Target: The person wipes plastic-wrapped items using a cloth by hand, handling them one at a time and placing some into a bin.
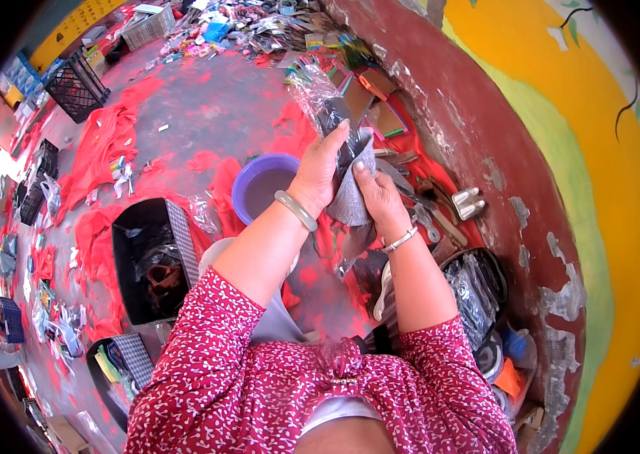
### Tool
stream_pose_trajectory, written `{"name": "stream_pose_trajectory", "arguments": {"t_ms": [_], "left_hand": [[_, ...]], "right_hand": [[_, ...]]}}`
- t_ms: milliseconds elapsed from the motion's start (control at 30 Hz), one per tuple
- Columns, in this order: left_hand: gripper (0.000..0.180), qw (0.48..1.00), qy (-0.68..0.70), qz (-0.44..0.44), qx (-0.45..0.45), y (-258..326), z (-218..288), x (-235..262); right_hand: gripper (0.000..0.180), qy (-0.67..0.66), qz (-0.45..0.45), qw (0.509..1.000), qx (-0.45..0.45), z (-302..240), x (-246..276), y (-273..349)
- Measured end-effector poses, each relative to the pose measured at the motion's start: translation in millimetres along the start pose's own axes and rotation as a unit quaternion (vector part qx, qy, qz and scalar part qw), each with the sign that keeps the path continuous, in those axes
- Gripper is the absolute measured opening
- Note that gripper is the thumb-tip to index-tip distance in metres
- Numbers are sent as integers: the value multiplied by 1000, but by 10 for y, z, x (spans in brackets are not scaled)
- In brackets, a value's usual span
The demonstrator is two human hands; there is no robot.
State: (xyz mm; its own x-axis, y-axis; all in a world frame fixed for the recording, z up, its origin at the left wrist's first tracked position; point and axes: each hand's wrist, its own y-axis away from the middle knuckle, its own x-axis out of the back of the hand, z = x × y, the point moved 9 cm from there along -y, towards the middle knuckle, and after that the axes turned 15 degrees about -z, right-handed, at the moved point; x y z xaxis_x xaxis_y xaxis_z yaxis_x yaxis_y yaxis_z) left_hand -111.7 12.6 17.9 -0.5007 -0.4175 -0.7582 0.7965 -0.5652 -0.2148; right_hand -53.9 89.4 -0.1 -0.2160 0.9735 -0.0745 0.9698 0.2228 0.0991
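My left hand [318,172] is closed around a dark, long object [333,115] partly wrapped in clear plastic [309,85]; its exact kind does not show. A grey cloth [348,203] is pinched in my right hand [382,198], its thumb on top, and lies against the dark object's lower end. Both hands are close together in front of me, above the floor. Just left of them a purple basin [241,198] stands on the floor, with greyish water or a grey bottom visible inside.
To the left stands a black box [129,265] holding dark items, with a smaller checked bin [135,362] nearer me. A red wall [479,113] curves along the right. Tools [441,212] and an open black bag [479,291] lie beside it. Piled clutter [259,34] covers the far floor.
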Motion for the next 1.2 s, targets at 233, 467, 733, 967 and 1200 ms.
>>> {"name": "stream_pose_trajectory", "arguments": {"t_ms": [233,467,733,967,1200], "left_hand": [[26,994,-82,17,-65,-82,572,224],[42,947,-319,-37,-8,-77,313,114],[70,820,-565,-74,46,-22,-53,-192],[67,703,-710,14,43,31,130,-139],[46,976,-129,-53,165,32,-346,-130]], "right_hand": [[55,63,71,991,-99,276,497,69],[58,-285,-135,914,254,-748,335,244],[55,-41,-38,988,146,-85,308,68],[49,-269,-19,939,214,-456,427,164],[37,9,188,968,164,-403,745,254]]}}
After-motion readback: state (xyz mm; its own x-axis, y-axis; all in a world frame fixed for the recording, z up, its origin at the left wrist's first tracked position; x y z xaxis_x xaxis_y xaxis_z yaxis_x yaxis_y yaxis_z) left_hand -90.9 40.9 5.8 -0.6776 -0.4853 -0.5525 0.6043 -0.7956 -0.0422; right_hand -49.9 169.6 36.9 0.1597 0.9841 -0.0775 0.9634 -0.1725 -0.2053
